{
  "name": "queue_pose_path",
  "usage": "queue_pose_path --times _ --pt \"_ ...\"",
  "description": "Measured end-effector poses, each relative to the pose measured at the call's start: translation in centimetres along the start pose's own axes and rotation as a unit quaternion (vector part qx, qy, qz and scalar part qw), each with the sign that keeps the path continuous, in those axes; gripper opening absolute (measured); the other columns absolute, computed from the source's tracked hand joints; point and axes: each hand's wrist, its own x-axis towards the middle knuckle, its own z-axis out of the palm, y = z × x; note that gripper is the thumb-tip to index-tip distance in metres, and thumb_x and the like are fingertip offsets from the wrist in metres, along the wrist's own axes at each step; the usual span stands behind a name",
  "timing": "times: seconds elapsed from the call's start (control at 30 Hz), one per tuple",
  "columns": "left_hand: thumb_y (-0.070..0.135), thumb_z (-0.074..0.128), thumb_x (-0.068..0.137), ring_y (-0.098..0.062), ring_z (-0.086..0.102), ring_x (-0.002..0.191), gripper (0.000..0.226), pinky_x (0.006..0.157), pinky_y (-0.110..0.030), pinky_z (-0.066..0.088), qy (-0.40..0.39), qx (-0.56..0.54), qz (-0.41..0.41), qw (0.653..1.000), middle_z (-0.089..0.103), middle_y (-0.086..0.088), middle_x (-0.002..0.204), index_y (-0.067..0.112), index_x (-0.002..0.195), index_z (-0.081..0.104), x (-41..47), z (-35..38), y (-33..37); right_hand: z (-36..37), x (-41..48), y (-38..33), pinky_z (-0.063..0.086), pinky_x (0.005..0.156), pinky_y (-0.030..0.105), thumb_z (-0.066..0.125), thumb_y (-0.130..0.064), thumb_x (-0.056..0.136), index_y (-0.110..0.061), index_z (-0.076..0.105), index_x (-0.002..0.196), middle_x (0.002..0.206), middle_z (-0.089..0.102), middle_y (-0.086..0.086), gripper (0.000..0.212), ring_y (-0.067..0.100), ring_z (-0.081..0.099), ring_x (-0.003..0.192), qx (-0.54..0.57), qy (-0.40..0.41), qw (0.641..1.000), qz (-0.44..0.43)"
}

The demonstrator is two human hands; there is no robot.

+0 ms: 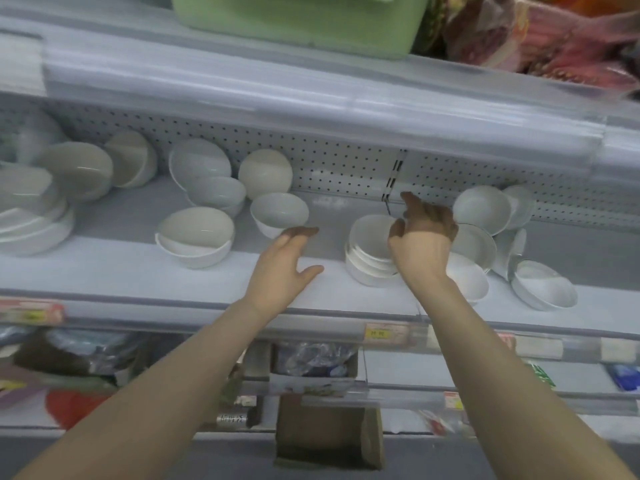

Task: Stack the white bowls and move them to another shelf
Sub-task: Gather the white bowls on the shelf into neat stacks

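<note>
Several white bowls lie scattered and tilted along the grey shelf (pixel 104 271). A short stack of white bowls (pixel 369 258) stands in the middle, near the front edge. My right hand (pixel 420 237) hovers over the stack's right side, fingers spread, holding nothing. Left of the stack, my left hand (pixel 285 268) reaches in, open, its fingertips just short of a single tilted bowl (pixel 277 211). More bowls (pixel 481 209) lean together to the right of my right hand, and a nested pair (pixel 195 237) sits to the left.
A perforated back panel (pixel 339 168) closes the shelf behind. The upper shelf's edge (pixel 311 98) hangs low overhead and carries a green tub (pixel 298 19). Below, a price rail (pixel 384 334) fronts lower shelves with packaged goods and a cardboard box (pixel 329 434).
</note>
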Motion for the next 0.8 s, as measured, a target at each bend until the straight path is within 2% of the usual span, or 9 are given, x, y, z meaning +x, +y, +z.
queue_pose_path --times 0.07,0.2,0.3,0.37,0.43,0.5,0.57,0.67,0.8 --pt "0.025 0.076 0.083 -0.029 0.053 0.115 0.051 0.094 -0.032 0.043 0.048 0.042 0.036 0.997 0.059 -0.006 0.129 0.020 0.132 0.060 -0.3 -2.9 -2.3 0.3 -0.4 -3.4 0.036 0.092 0.043 0.055 -0.016 0.081 -0.019 0.058 0.132 0.111 0.067 0.011 0.051 0.036 0.048 0.118 -0.011 0.023 0.999 -0.034" --pt "0.019 0.077 0.081 -0.032 0.046 0.120 0.047 0.102 -0.035 0.037 0.110 0.104 0.067 0.986 0.059 -0.009 0.130 0.017 0.126 0.065 -0.8 -9.0 -7.2 2.0 -2.1 -11.8 0.041 0.082 0.044 0.056 -0.017 0.072 -0.016 0.069 0.116 0.095 0.070 0.013 0.046 0.038 0.058 0.100 0.007 0.053 0.995 -0.088" --pt "0.046 0.073 0.079 -0.036 0.043 0.125 0.064 0.104 -0.045 0.042 0.091 0.133 0.033 0.986 0.053 -0.013 0.134 0.013 0.132 0.059 -1.0 -12.2 -11.1 3.7 -3.3 -15.9 0.039 0.077 0.041 0.058 -0.019 0.076 -0.015 0.069 0.115 0.093 0.071 0.014 0.041 0.037 0.059 0.096 -0.014 0.033 0.995 -0.094" --pt "0.071 0.063 0.071 -0.037 0.040 0.130 0.091 0.107 -0.046 0.040 0.046 0.142 -0.018 0.989 0.049 -0.016 0.138 0.011 0.138 0.050 -1.0 -13.2 -13.3 4.6 -3.9 -17.2 0.036 0.081 0.039 0.054 -0.024 0.088 -0.016 0.059 0.128 0.105 0.069 0.013 0.041 0.035 0.055 0.107 -0.058 -0.050 0.996 -0.050" --pt "0.077 0.067 0.065 -0.035 0.037 0.134 0.105 0.108 -0.043 0.039 0.002 0.115 -0.068 0.991 0.047 -0.016 0.141 0.009 0.141 0.043 -1.0 -13.4 -14.6 5.6 -4.1 -17.6 0.035 0.081 0.038 0.046 -0.031 0.096 -0.013 0.050 0.133 0.108 0.067 0.015 0.041 0.033 0.052 0.112 -0.083 -0.105 0.991 0.015" --pt "0.076 0.071 0.061 -0.029 0.041 0.131 0.105 0.101 -0.036 0.041 -0.027 0.063 -0.091 0.993 0.050 -0.010 0.137 0.013 0.140 0.041 -0.7 -13.2 -15.6 6.6 -3.9 -17.6 0.034 0.076 0.037 0.041 -0.034 0.100 -0.008 0.047 0.130 0.105 0.066 0.017 0.040 0.034 0.054 0.110 -0.073 -0.134 0.985 0.076" --pt "0.084 0.065 0.056 -0.024 0.044 0.126 0.105 0.092 -0.031 0.043 -0.053 0.024 -0.096 0.994 0.053 -0.002 0.132 0.021 0.138 0.042 -0.3 -13.0 -16.0 7.4 -3.2 -17.4 0.038 0.075 0.037 0.037 -0.036 0.102 -0.004 0.046 0.125 0.107 0.064 0.019 0.040 0.036 0.056 0.109 -0.029 -0.166 0.976 0.138" --pt "0.081 0.069 0.056 -0.022 0.043 0.125 0.106 0.092 -0.032 0.044 -0.069 -0.002 -0.103 0.992 0.050 0.000 0.132 0.024 0.140 0.037 0.0 -12.7 -16.7 8.2 -2.0 -17.3 0.039 0.072 0.033 0.035 -0.036 0.103 -0.001 0.049 0.124 0.117 0.061 0.019 0.043 0.035 0.058 0.109 0.053 -0.229 0.945 0.229" --pt "0.077 0.071 0.055 -0.014 0.040 0.124 0.099 0.087 -0.029 0.041 -0.066 -0.044 -0.087 0.993 0.051 0.002 0.129 0.028 0.135 0.038 0.0 -12.4 -17.2 9.2 -1.1 -17.7 0.036 0.058 0.028 0.040 -0.024 0.098 -0.003 0.060 0.107 0.106 0.070 0.014 0.030 0.030 0.057 0.086 0.145 -0.261 0.912 0.280"
